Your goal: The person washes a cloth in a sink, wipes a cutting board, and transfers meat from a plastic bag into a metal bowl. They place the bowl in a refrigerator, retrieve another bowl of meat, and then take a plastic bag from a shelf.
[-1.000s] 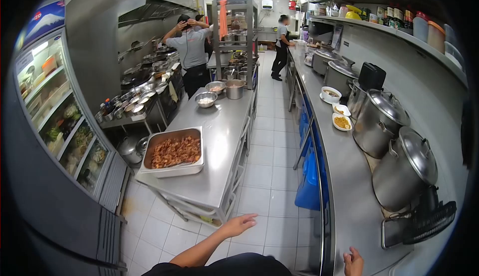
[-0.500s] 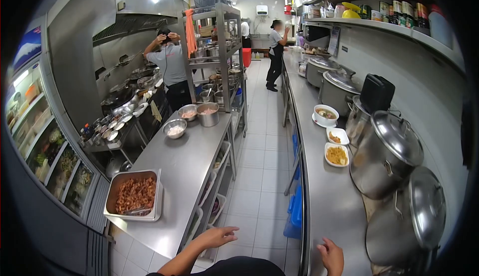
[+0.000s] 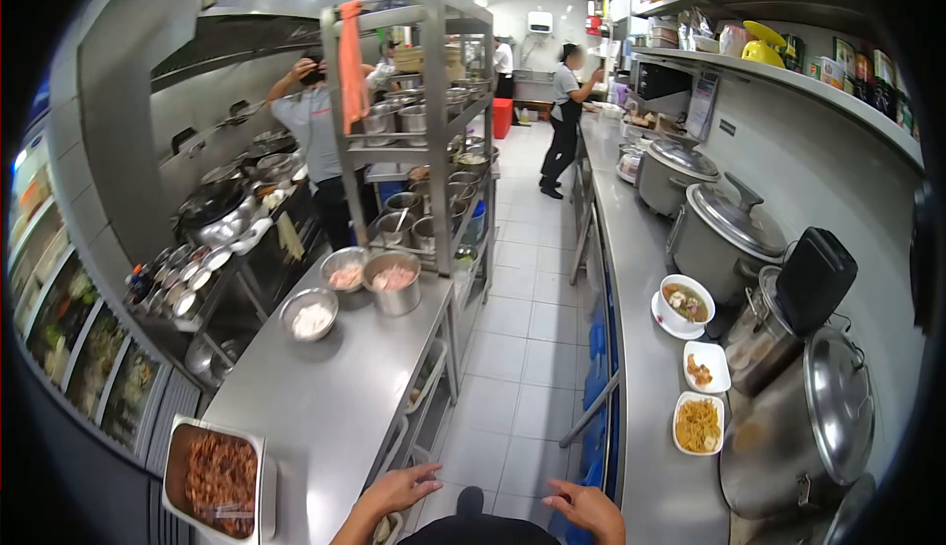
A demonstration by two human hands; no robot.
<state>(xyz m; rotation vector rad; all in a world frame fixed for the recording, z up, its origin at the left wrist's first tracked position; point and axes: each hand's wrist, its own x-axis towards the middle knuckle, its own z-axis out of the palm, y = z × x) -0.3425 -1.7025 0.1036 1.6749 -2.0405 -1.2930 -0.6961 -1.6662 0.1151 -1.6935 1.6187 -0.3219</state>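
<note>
Low in the head view, my left hand (image 3: 399,489) hovers beside the right edge of the steel prep table (image 3: 325,397), fingers stretched out and holding nothing. My right hand (image 3: 583,508) is by the left edge of the long counter (image 3: 645,427), its fingers apart with nothing in them. On that counter stand a white dish of noodles (image 3: 699,424), a square white dish with a little food (image 3: 706,368) and a bowl of soup (image 3: 686,304). A steel pan of browned meat pieces (image 3: 219,476) sits on the prep table's near left corner.
A tiled aisle (image 3: 512,299) runs between the counters. Large lidded pots (image 3: 803,427) line the right wall. Steel bowls (image 3: 308,315) stand near a metal rack (image 3: 434,131). One person (image 3: 315,131) is at the stoves, another (image 3: 567,116) stands along the aisle.
My view has moved forward along the aisle, so the dishes and rack look nearer. My right hand has shifted left, off the counter. Both hands stay without anything in them.
</note>
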